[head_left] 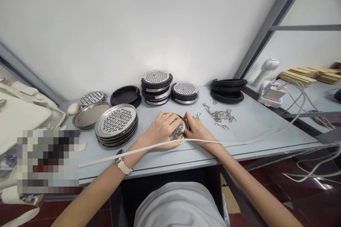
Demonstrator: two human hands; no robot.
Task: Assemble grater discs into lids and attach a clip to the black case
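Observation:
Near the table's front edge, my left hand is curled over a round perforated metal disc, its fingers covering much of it. The disc sits in or on a shallow gold-rimmed metal dish; how the two fit together is hidden. My right hand grips the dish's right rim with bent fingers. Left of my hands stands a stack of round metal plates with perforated tops. Loose wire clips and hooks lie to the right. A white cable runs in front of both wrists.
Black round trays and black-rimmed perforated discs stand stacked along the wall, with more black rings at right. Plain metal plates lie at left. A handheld scanner and wooden pieces occupy the right shelf.

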